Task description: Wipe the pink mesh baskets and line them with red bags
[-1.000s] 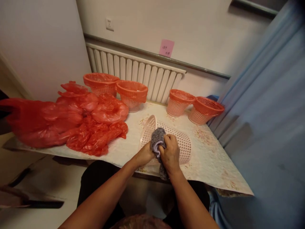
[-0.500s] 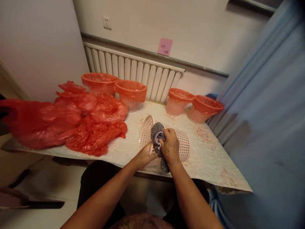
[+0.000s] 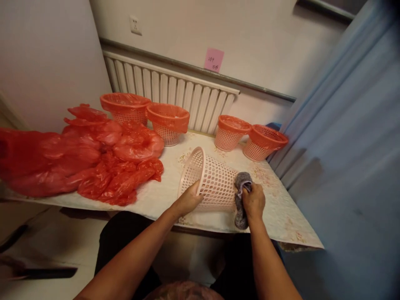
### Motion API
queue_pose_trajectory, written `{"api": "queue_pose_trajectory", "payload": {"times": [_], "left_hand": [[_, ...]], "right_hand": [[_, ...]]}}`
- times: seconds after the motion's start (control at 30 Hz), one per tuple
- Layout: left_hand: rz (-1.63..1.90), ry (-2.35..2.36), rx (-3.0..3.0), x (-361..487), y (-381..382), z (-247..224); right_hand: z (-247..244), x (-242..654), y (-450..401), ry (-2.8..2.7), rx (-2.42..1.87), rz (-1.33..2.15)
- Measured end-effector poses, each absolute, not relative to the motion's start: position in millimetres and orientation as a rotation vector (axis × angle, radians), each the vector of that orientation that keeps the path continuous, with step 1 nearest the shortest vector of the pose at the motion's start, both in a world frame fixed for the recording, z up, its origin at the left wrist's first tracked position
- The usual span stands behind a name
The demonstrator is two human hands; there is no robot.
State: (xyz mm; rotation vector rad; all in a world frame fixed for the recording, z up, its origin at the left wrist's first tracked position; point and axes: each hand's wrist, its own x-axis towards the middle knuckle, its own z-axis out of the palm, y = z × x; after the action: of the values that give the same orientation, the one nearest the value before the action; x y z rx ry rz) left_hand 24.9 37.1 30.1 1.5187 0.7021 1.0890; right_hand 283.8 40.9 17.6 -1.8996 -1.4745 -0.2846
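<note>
Head view, pink basket: the unlined pink basket (image 3: 220, 181) lies on its side on the bench (image 3: 278, 208), near its front edge, directly ahead of the person.
Long axis: roughly left to right across the person's front, with the wide mouth at the left and the narrower base at the right.
Left hand: the left hand (image 3: 188, 201) is closed on the rim, thumb outside, other fingers mostly hidden; it is the nearer to the mouth.
Right hand: the right hand (image 3: 254, 202) is curled round a bunched grey cloth (image 3: 241, 216), beside the base and the nearer to that end; the cloth appears to touch the basket there.
Red bags: a heap of red bags (image 3: 109, 166) at left.
Lined baskets: four upright along the back, two left (image 3: 170, 125), two right (image 3: 229, 135).
</note>
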Motion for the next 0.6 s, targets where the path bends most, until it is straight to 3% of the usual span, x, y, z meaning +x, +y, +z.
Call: {"api": "queue_pose_trajectory", "payload": {"times": [0.33,0.47,0.6], "left_hand": [[0.901,0.717,1.684,9,44,-11],[0.818,0.712,1.714,2,30,-30],[0.845,0.661,1.625,7,31,-18]], "right_hand": [[32,162,20,-1.693,-1.355,-0.010],[56,151,39,-1.726,-1.396,-0.074],[67,151,51,-1.755,-1.473,-0.136]]}}
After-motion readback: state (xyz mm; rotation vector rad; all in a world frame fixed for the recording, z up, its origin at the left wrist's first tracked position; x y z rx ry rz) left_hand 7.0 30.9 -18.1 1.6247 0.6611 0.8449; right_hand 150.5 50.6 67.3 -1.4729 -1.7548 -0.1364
